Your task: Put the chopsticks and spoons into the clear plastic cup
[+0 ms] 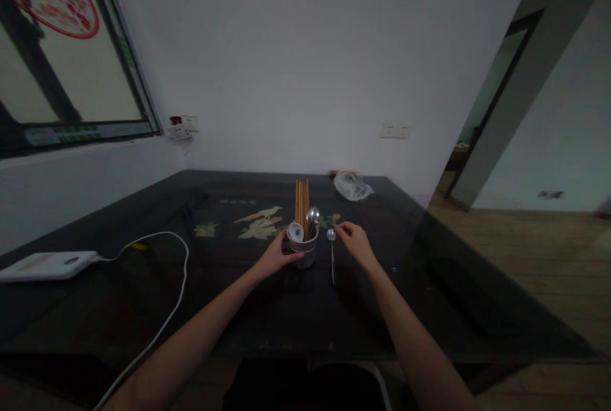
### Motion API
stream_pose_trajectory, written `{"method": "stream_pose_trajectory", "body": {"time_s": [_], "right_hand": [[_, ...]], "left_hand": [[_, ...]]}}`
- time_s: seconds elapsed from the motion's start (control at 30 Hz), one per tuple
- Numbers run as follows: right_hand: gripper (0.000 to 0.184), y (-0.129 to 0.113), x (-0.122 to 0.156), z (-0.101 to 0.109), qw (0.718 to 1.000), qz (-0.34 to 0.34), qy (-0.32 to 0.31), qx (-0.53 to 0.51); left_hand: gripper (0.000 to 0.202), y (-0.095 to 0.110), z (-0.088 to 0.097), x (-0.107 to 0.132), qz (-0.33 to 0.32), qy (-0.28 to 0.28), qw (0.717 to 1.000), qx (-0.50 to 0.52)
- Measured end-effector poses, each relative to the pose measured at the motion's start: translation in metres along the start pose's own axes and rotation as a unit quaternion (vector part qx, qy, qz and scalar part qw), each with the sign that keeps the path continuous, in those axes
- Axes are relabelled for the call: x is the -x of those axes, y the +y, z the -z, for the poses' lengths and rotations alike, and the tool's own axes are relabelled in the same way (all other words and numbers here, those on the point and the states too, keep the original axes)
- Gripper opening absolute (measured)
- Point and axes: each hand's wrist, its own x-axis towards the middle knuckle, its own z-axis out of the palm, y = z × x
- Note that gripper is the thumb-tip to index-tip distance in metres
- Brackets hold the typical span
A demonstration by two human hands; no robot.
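Observation:
A small round utensil holder [305, 252] stands on the dark glass-topped table [267, 315]. In it stand several wooden chopsticks [301, 201], a metal spoon [313, 215] and a white ceramic spoon [295, 231]. My left hand [275, 257] is wrapped around the holder's left side. A second metal spoon [332, 257] lies on the table just right of the holder, bowl pointing away from me. My right hand [353, 240] has its fingers curled at that spoon's bowl end, fingertips touching or almost touching it.
A white flat device [48, 264] with a white cable [167, 284] lies at the left. A crumpled clear plastic bag [352, 186] sits at the table's far edge near the wall. A doorway and wooden floor are on the right.

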Motion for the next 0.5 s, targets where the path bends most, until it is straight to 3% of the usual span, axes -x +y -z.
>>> {"method": "stream_pose_trajectory", "body": {"time_s": [0.2, 0.5], "right_hand": [[0.025, 0.017, 0.009, -0.004, 0.982, -0.086, -0.095, 0.140], [0.025, 0.012, 0.012, -0.007, 0.964, -0.108, -0.134, 0.203]], "left_hand": [[0.079, -0.006, 0.004, -0.003, -0.020, 0.014, 0.999, 0.021], [0.074, -0.003, 0.010, -0.004, -0.040, 0.029, 0.999, 0.014]]}}
